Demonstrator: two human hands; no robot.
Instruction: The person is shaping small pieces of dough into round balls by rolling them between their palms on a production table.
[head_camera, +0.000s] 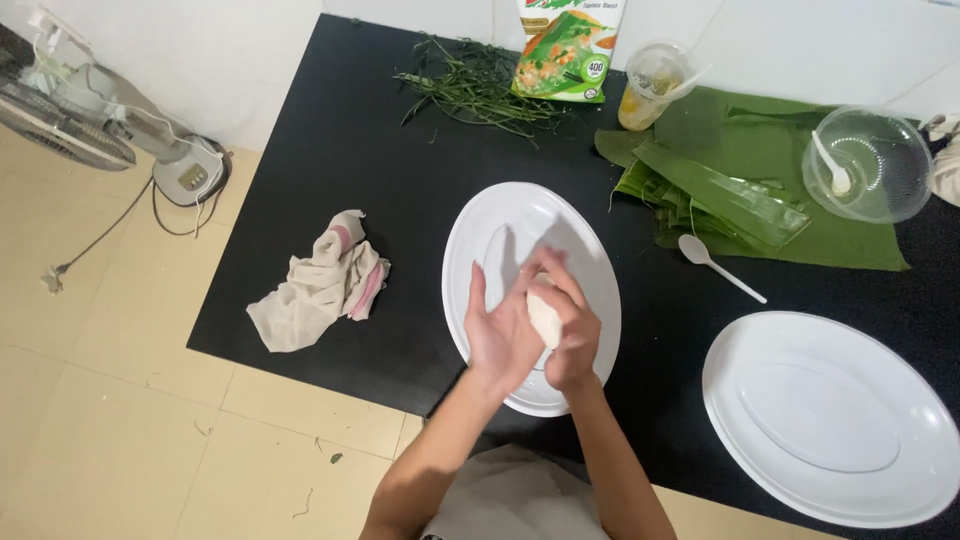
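**A:** What are the hands doing?

**B:** Seen from above, both bare hands meet over an oval white plate (480, 250) on a black tabletop (330, 150). The left hand (500, 335) is open, palm turned inward, fingers spread upward. The right hand (572, 325) curls over from the other side. Pressed between them is a white lump of dough (545, 315), partly hidden by the right fingers.

**A:** So the dough is gripped?

**B:** Yes, sandwiched between the two palms, above the near half of the plate. Whether it touches the plate cannot be told.

**A:** What else is around?

**B:** To the left of the plate lies a crumpled beige and pink cloth (320, 285). To the right, a second oval white plate (830, 415) sits near the table edge. Beyond it, folded banana leaves (740, 200) are stacked, with a white plastic spoon (715, 265) just in front of them and a clear plastic bowl (870, 165) holding another spoon on top. At the far edge are loose green stalks (470, 90), a green and orange packet (565, 50) and a clear cup (650, 85). A fan (110, 130) stands on the tiled floor, left.
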